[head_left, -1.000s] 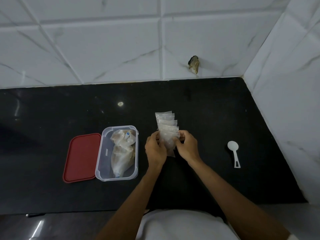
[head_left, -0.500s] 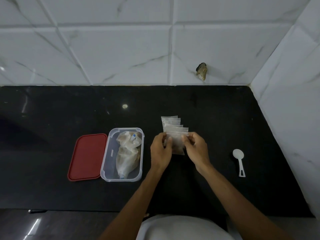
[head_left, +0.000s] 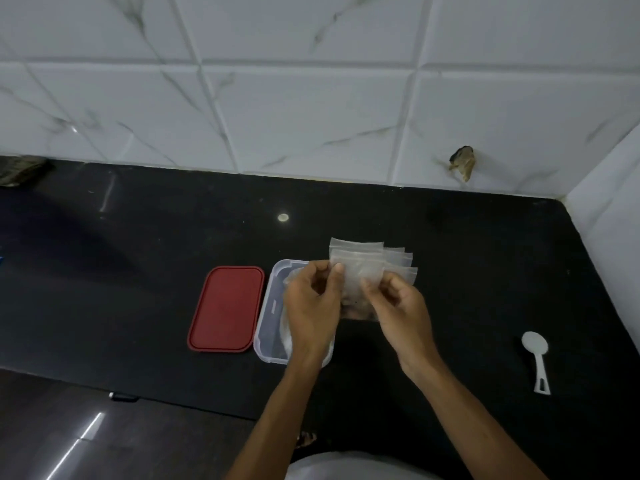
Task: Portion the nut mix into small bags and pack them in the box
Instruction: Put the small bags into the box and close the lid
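Note:
Both hands hold one small clear bag (head_left: 358,271) above the black counter (head_left: 138,271). My left hand (head_left: 313,306) pinches its left side and my right hand (head_left: 398,310) pinches its right side. Several more small clear bags (head_left: 401,263) lie fanned out just behind it. A clear plastic box (head_left: 272,317) sits under my left hand, and the large bag of nut mix inside it is mostly hidden by that hand. The box's red lid (head_left: 227,308) lies flat to its left. A white plastic scoop (head_left: 536,358) rests on the counter at the right.
White marble-look tiles form the back wall (head_left: 311,116) and the right wall (head_left: 609,220), closing the corner. A hole with brown stuffing (head_left: 462,162) is in the back wall. A dark object (head_left: 20,169) lies at the far left. The counter's front edge (head_left: 173,401) runs below the box.
Both hands have lifted the small bag up off the fanned pile and shifted slightly left, so my left hand now covers most of the box. The camera view has turned leftward.

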A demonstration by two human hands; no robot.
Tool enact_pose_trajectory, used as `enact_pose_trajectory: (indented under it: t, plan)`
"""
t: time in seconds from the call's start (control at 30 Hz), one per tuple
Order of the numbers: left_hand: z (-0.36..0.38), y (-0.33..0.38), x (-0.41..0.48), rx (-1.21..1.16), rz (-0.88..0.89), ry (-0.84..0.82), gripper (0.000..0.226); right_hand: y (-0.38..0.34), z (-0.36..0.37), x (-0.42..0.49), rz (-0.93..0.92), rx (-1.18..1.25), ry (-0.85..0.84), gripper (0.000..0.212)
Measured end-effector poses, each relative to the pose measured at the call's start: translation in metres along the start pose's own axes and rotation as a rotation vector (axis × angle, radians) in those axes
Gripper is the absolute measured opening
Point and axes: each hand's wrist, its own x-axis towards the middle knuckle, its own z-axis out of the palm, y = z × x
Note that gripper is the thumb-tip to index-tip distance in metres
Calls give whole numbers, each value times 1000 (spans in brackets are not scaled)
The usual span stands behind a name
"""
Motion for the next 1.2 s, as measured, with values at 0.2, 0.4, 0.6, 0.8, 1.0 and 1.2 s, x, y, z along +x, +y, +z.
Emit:
enact_pose_trajectory:
  t: [0.2,0.4,0.6,0.8,1.0,1.2]
  plan:
    - [-70,-31,18,313,-108,45,12,19,54,7,-55,-332,-14,4]
    - [-87,-42,29,532,-79,30,16,35,85,19,-101,-708,27,16]
    - [-89,-52,40,717,-48,-77,16,45,100,35,-44,-1019,6,36]
    - [-79,-53,38,850,114,-195,53,34,109,41,154,-1142,-37,38]
    - [-82,-61,26,776,315,-156,65,17,103,40,289,-1226,-135,44]
    - [-92,-64,27,733,377,-419,31,31,108,21,-208,-1353,-72,38]
